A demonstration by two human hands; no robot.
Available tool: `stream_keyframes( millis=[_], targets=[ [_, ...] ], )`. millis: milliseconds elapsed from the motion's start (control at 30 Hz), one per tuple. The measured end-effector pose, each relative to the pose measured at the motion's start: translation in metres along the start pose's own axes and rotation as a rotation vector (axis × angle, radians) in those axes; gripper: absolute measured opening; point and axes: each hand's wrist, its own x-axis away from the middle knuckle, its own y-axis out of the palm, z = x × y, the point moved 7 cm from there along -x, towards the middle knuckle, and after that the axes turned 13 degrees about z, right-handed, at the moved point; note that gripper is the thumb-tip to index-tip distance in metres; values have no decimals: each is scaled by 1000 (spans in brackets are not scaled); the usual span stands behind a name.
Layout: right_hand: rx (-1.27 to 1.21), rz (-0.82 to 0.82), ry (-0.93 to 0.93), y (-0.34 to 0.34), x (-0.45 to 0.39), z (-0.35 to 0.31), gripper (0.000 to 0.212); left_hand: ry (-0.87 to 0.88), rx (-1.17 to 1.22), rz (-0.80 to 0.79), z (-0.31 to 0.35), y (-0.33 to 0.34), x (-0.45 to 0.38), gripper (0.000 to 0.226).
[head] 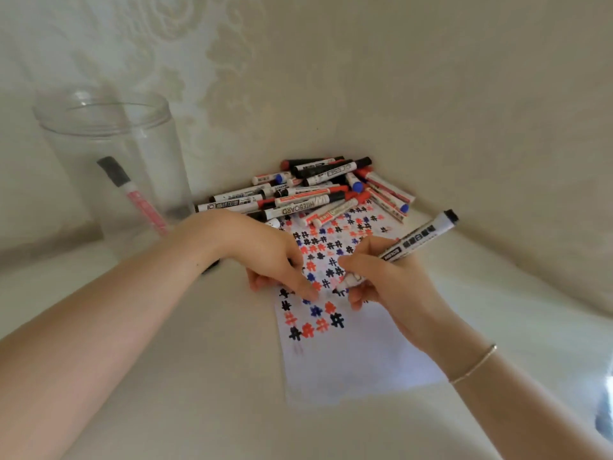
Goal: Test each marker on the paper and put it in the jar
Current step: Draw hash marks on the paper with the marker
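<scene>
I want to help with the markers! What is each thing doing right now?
Jar: upright, open, one marker inside.
Pile: markers heaped, capped, waiting.
Paper: flat, many hash marks.
Right hand: holds a marker, tip on paper.
Left hand: pressing the paper down.

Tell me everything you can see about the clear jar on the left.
The clear jar is a tall, see-through cylinder, plastic or glass by its look, with a wide open mouth and a ridged neck; no lid is on it. It stands upright on the pale surface at the left, near the wall, beyond the left hand. Inside, one marker leans at a slant, its black end up and its body white with red print. Apart from that marker the jar looks empty. Neither hand touches it.
</scene>
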Motion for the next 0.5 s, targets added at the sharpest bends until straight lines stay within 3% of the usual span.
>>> stream_keyframes(
  millis=[167,500],
  targets=[
    [47,55,-14,3,3,10,32,-24,-121,-12,2,6,-1,43],
    [150,13,-66,26,26,17,24,-25,-207,12,4,7,0,45]
  ],
)
